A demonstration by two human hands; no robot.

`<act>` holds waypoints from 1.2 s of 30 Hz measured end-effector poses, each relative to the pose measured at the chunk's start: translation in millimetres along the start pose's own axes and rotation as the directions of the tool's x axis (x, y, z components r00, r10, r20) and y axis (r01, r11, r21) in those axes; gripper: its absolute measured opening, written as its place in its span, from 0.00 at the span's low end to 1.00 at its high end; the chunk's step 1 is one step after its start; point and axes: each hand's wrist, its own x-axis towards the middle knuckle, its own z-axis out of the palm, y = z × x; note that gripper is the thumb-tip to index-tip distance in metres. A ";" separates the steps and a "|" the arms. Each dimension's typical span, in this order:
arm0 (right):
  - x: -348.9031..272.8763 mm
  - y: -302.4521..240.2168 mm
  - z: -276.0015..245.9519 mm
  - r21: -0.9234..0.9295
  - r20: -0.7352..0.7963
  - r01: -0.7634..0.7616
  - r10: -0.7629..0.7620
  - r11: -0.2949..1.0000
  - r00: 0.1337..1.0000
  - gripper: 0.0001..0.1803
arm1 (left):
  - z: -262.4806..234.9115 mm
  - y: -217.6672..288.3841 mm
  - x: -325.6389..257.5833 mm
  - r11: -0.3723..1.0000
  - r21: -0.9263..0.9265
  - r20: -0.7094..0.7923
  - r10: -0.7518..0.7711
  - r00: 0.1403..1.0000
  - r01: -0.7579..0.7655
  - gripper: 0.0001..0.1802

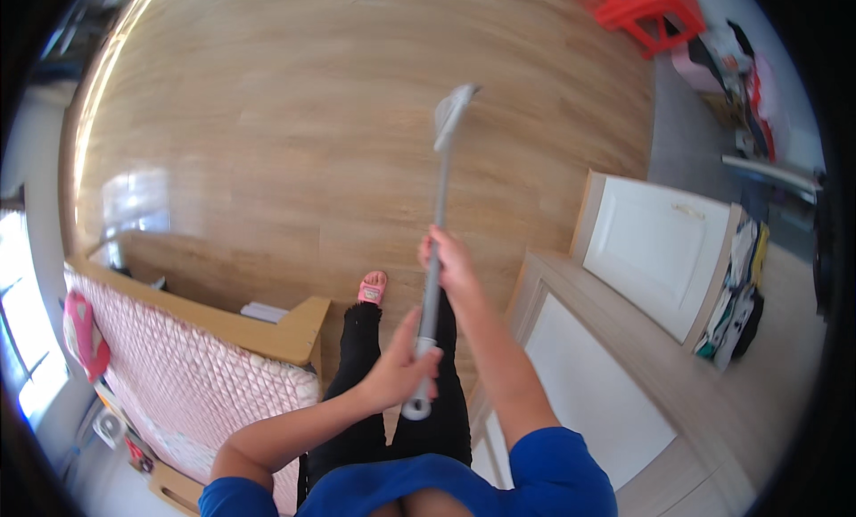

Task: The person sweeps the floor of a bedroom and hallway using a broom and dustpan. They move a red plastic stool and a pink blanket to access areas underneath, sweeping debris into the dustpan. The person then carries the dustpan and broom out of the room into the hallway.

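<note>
Both hands on the shaft here, and it's the long-handled mop (432,294) they've got, slanting up through the middle of the view! The left hand (399,372) has the low position, fingers curled round the thick, pale grip section (426,346) with no daylight between palm and pole, thumb pointing up along its side. Just below that fist pokes the handle's rounded end (416,408), a hole in its tip. Up the pole, the right hand (448,260) is wrapped tight round the thinner grey tube, with a bare stretch of shaft between the two fists. And the business end? Well out beyond the right hand, the whitish mop head (452,118) is over the wooden floor (294,151), tilted and smeared by blur, so whether it's pressed flat I can't tell. Below the shaft, to its left, there's a foot in a pink slipper (371,291); further left, a bed with a pink quilt (196,374); to the right, a white cabinet door (655,245); and top right, a red stool (646,16).
</note>
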 end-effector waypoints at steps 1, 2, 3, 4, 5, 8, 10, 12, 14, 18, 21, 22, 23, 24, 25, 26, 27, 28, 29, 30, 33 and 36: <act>-9.6 -17.2 -15.4 -0.126 -0.051 -0.069 0.063 0.990 0.997 0.10 | 12.0 -15.1 7.5 0.999 -0.036 0.085 -0.015 0.996 0.018 0.40; -22.7 -31.3 -30.2 -0.291 -0.060 0.069 -0.090 0.954 0.994 0.11 | 20.2 -28.5 17.3 0.997 0.058 0.083 -0.056 0.995 0.051 0.36; -37.7 -46.1 -44.2 -0.472 -0.169 0.110 -0.212 0.875 0.962 0.11 | 25.0 -42.5 21.4 0.962 0.247 0.069 0.102 0.992 -0.116 0.31; -57.5 -62.1 -58.5 -0.594 -0.079 0.097 -0.178 0.799 0.981 0.10 | 27.7 -55.4 25.5 0.867 0.456 0.061 0.196 0.979 -0.201 0.27; -73.5 -80.5 -67.4 -0.727 -0.057 0.064 -0.153 0.683 0.987 0.09 | 22.6 -64.8 30.3 0.839 0.476 0.046 0.277 0.960 -0.265 0.24; -122.0 -97.5 -85.6 -0.856 -0.114 -0.113 0.029 0.504 0.993 0.07 | 0.4 -110.4 12.9 0.803 0.541 -0.107 0.359 0.927 -0.248 0.22; -132.9 -92.7 -83.8 -0.929 -0.131 -0.165 0.123 0.333 0.984 0.07 | -5.6 -144.0 -4.8 0.547 0.833 -0.365 0.428 0.827 0.085 0.29; -125.2 -71.8 -74.9 -0.882 -0.127 -0.255 0.322 0.397 0.938 0.06 | -2.5 -179.6 -18.3 0.448 0.764 -0.580 0.161 0.799 0.465 0.36; -94.8 -40.1 -59.1 -0.883 -0.069 -0.273 0.470 0.381 0.880 0.15 | 8.6 -212.3 -26.1 0.589 0.512 -0.677 -0.172 0.716 0.625 0.37; -29.1 33.2 -31.9 -0.971 0.032 -0.106 0.553 0.215 0.832 0.27 | 29.6 -248.5 -18.8 0.711 0.394 -0.739 -0.133 0.661 0.583 0.37; 11.4 51.4 -27.1 -0.992 -0.002 -0.075 0.588 0.099 0.809 0.28 | 38.4 -253.7 -13.0 0.725 0.346 -0.764 -0.152 0.627 0.596 0.36; 21.5 45.4 -27.5 -0.995 -0.035 -0.084 0.564 0.061 0.825 0.29 | 40.8 -252.5 -11.8 0.734 0.335 -0.768 -0.150 0.623 0.590 0.36; 29.8 30.9 -28.9 -0.996 -0.054 -0.083 0.524 0.031 0.850 0.29 | 43.1 -250.2 -11.5 0.734 0.325 -0.772 -0.158 0.615 0.596 0.36; 37.5 9.2 -29.1 -0.998 -0.066 -0.055 0.523 -0.035 0.850 0.28 | 45.6 -246.9 -10.8 0.743 0.330 -0.778 -0.136 0.614 0.582 0.35; 39.6 -16.2 -30.9 -0.996 -0.078 -0.092 0.518 0.002 0.852 0.26 | 47.9 -243.0 -9.6 0.745 0.333 -0.785 -0.121 0.608 0.578 0.35; 43.1 -49.6 -29.4 -0.986 -0.106 -0.161 0.568 0.047 0.816 0.27 | 51.5 -237.8 -5.1 0.749 0.341 -0.793 -0.095 0.601 0.569 0.35; 44.8 -81.3 -26.1 -0.980 -0.168 -0.200 0.489 0.014 0.856 0.28 | 56.1 -232.8 -2.3 0.754 0.352 -0.802 -0.063 0.594 0.555 0.35; 43.7 -109.7 -21.9 -0.983 -0.179 -0.181 0.392 -0.031 0.902 0.28 | 60.8 -227.7 -0.1 0.754 0.371 -0.811 -0.022 0.585 0.542 0.35; 43.9 -132.1 -12.9 -0.981 -0.191 -0.189 0.314 -0.034 0.930 0.28 | 61.5 -221.7 2.0 0.752 0.394 -0.819 0.027 0.572 0.529 0.35; 43.1 -151.5 -2.2 -0.990 -0.140 -0.126 0.266 -0.066 0.954 0.28 | 62.7 -215.6 3.6 0.759 0.409 -0.821 0.063 0.568 0.507 0.35; 32.0 -185.9 32.7 -0.985 -0.048 -0.008 0.228 -0.175 0.972 0.30 | 69.8 -196.4 8.7 0.768 0.461 -0.805 0.149 0.575 0.446 0.35; 3.0 -191.9 55.9 -0.995 0.031 0.058 0.305 -0.079 0.952 0.33 | 70.9 -175.2 16.3 0.749 0.527 -0.769 0.220 0.600 0.400 0.33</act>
